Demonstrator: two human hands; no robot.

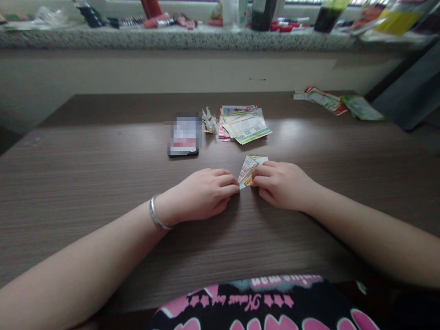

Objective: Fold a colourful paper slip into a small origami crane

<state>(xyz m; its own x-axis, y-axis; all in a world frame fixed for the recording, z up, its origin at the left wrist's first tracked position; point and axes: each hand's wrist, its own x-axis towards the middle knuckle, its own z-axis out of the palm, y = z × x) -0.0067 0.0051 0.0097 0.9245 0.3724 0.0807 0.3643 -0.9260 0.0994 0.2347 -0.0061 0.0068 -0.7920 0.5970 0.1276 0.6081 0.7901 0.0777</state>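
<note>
On the brown wood-grain table (103, 169), from my remote feed, I see the bare left hand (209, 192) and bare right hand (285, 183), just nearside of the multicoloured printed-paper stack (245, 123), each pinched closed on a white-and-green folded paper (246, 172), presumably steadying its creases; count: one table, two hands, one stack, one folded paper.

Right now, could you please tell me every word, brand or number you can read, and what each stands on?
"unique man", probably, upside down on the black shirt.
Shirt's script line and cut-off pink letters: not surely legible.
Folded paper, paper stack, papers at the far right: print too small or blurred.
Phone: screen pixelated, unreadable.
</note>
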